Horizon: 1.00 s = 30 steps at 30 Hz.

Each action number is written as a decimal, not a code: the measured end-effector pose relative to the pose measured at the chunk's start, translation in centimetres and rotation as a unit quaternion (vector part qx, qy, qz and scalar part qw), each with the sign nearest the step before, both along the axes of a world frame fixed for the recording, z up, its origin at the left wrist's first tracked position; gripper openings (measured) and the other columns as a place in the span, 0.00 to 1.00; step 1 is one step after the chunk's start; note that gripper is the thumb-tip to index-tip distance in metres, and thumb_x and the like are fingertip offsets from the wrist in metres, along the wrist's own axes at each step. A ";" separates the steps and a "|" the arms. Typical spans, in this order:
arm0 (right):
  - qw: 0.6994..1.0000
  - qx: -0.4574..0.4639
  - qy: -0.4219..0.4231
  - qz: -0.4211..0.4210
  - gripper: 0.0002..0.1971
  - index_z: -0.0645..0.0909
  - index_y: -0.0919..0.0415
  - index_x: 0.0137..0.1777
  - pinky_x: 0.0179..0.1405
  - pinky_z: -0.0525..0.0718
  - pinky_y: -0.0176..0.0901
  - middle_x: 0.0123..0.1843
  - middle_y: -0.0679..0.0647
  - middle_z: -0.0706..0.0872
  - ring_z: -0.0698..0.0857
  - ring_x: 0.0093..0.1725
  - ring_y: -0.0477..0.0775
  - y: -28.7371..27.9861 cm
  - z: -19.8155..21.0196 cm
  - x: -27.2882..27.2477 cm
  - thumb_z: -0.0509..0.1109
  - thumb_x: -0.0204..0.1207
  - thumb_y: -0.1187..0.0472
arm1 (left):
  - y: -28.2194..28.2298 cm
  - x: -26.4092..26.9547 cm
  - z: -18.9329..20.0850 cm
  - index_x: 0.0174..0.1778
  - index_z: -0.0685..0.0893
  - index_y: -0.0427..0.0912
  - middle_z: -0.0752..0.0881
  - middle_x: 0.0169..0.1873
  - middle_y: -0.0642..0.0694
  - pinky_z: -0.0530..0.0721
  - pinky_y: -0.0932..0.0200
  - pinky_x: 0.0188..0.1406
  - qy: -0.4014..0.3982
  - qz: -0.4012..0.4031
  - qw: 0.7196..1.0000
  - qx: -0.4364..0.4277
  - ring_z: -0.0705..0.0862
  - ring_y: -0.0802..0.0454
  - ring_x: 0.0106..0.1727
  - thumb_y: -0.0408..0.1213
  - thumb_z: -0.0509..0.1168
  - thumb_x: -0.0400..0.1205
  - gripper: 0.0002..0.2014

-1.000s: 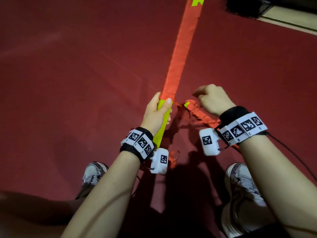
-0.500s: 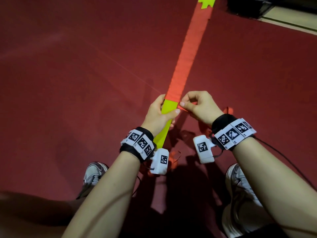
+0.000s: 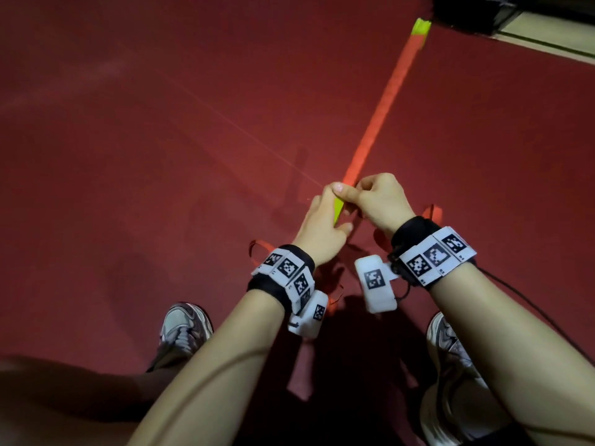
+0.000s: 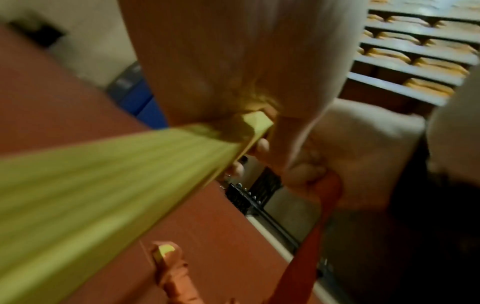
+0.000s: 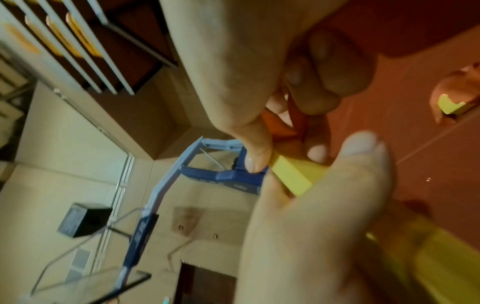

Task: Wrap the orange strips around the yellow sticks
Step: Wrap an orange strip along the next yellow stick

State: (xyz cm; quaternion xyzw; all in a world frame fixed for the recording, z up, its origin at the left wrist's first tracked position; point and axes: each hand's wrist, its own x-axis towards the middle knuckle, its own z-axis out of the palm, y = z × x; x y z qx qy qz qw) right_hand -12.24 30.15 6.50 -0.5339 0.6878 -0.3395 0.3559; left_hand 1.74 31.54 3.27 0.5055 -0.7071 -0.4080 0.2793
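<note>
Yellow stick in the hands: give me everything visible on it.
The yellow stick is a long, flat-sided bar of bright yellow-green, plastic by its look, rectangular in section at the end seen from the right wrist. It runs away from the person over the red floor. Orange strip covers most of its far length; the far tip and the near part are bare. The left hand grips it, and the right hand pinches the strip against it at the wrap's edge.

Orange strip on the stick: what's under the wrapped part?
Under the orange strip the yellow stick shows only at its far tip and between the left hand and right hand; the wrapped length is covered.
</note>
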 end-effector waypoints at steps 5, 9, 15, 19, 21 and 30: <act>0.991 -0.013 -0.130 0.034 0.22 0.80 0.63 0.28 0.17 0.64 0.39 0.24 0.55 0.84 0.68 0.19 0.50 -0.2 1.4 -1.3 0.82 0.72 0.48 | 0.3 1.1 -0.1 0.72 0.78 0.47 0.90 0.45 0.45 0.88 0.43 0.51 0.226 -0.024 0.938 0.262 0.88 0.47 0.45 0.38 0.73 0.83 0.22; 0.985 0.008 -0.165 0.055 0.19 0.82 0.65 0.31 0.14 0.64 0.35 0.28 0.62 0.86 0.68 0.17 0.49 0.1 2.0 -1.5 0.80 0.75 0.53 | 1.1 0.7 -1.1 0.57 0.87 0.42 0.84 0.29 0.56 0.89 0.52 0.37 0.248 0.040 0.944 0.216 0.83 0.55 0.31 0.37 0.76 0.81 0.10; 0.998 0.008 -0.033 0.043 0.18 0.85 0.64 0.31 0.18 0.68 0.37 0.26 0.58 0.88 0.71 0.18 0.48 -0.1 1.7 -1.3 0.81 0.73 0.51 | 0.5 0.5 -1.8 0.40 0.79 0.43 0.84 0.28 0.51 0.77 0.52 0.33 0.028 0.182 0.983 0.004 0.84 0.45 0.32 0.52 0.80 0.73 0.20; 0.999 -0.008 -0.032 0.024 0.11 0.83 0.65 0.34 0.23 0.78 0.36 0.28 0.58 0.90 0.81 0.20 0.47 0.3 1.6 0.0 0.77 0.78 0.63 | 0.8 -0.1 -1.2 0.39 0.75 0.46 0.83 0.31 0.51 0.66 0.50 0.36 -0.043 0.209 0.977 -0.013 0.83 0.39 0.41 0.58 0.80 0.71 0.23; 0.998 -0.006 -0.054 0.012 0.12 0.81 0.64 0.35 0.22 0.77 0.37 0.25 0.55 0.88 0.80 0.19 0.49 0.2 1.5 0.1 0.77 0.77 0.62 | 0.7 -0.1 -1.0 0.42 0.75 0.46 0.86 0.35 0.47 0.67 0.50 0.37 -0.054 0.213 0.976 -0.014 0.85 0.36 0.44 0.59 0.79 0.71 0.25; 0.997 -0.041 -0.009 -0.070 0.22 0.81 0.65 0.36 0.30 0.79 0.45 0.29 0.55 0.88 0.81 0.27 0.52 -0.4 -0.2 -0.9 0.86 0.64 0.48 | 1.4 0.2 -0.1 0.69 0.74 0.48 0.89 0.53 0.42 0.75 0.48 0.43 -0.071 0.086 0.989 -0.095 0.86 0.34 0.53 0.45 0.71 0.83 0.20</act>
